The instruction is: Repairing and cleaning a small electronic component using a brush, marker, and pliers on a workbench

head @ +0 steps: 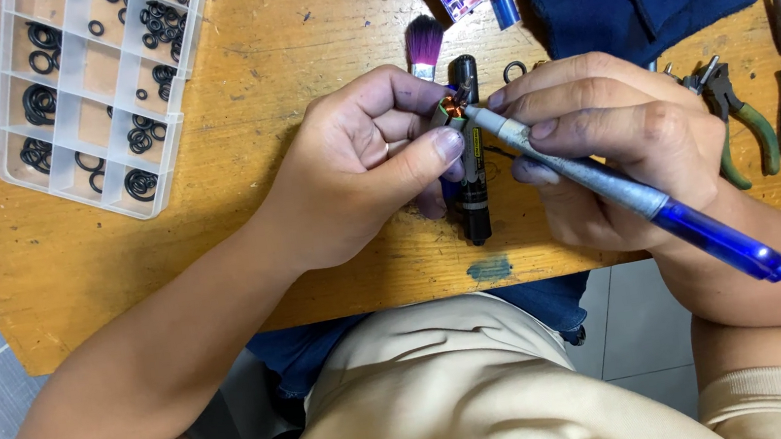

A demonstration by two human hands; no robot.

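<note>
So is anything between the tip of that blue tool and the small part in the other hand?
Nothing visible. The right hand holds the blue tool with its tip right at the small part pinched in the left hand. The black marker lies on the table beneath them, not between.

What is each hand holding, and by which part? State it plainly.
Left hand pinches a small metal part with copper-coloured winding between its fingertips. Right hand grips a blue-handled tool with a grey taped shaft near its front end.
</note>
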